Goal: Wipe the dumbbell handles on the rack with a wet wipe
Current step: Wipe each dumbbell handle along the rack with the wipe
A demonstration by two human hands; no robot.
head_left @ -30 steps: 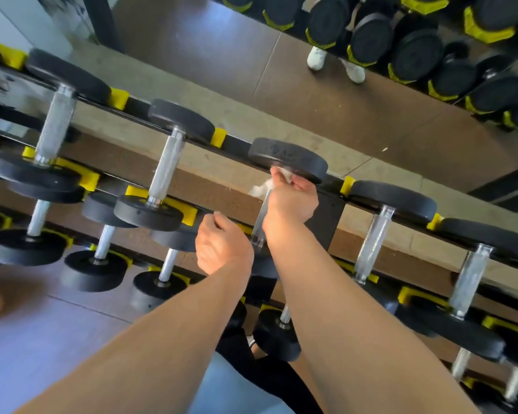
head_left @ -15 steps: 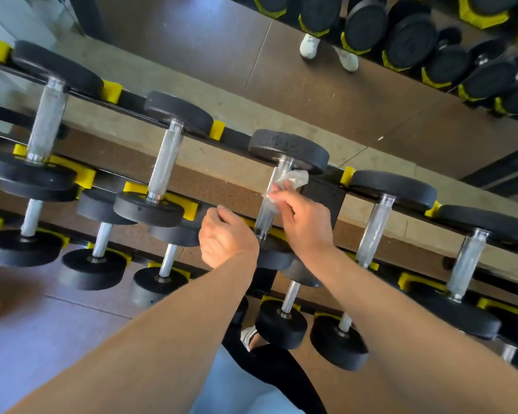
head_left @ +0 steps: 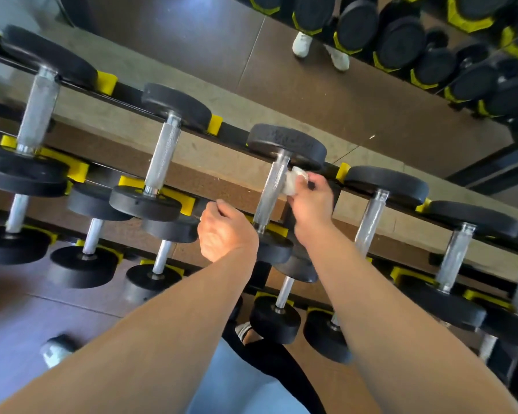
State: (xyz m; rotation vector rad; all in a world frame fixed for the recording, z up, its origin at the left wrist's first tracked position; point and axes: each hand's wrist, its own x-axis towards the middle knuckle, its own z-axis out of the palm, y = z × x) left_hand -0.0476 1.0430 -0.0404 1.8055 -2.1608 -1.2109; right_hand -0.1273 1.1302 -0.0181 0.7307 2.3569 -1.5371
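Dumbbell handles run across the rack (head_left: 231, 132), and the knurled handle (head_left: 271, 192) being worked on sits just to the left of the right hand (head_left: 310, 201), between the two hands. That hand pinches a crumpled white wet wipe (head_left: 293, 180) in its fingertips and presses it to the handle's upper right side, just under the far black weight plate (head_left: 286, 141). Raised lettering shows on that plate's rim, too blurred to read; no other writing is legible. The left hand (head_left: 225, 231) is curled into a loose fist, apparently holding nothing, just left of the handle's lower end and beside the near plate. Half a second ago the wipe was bunched against the handle's front, above the fingers; it has now moved round to the right side, and the right hand has shifted rightward with it. The left fist has barely moved.
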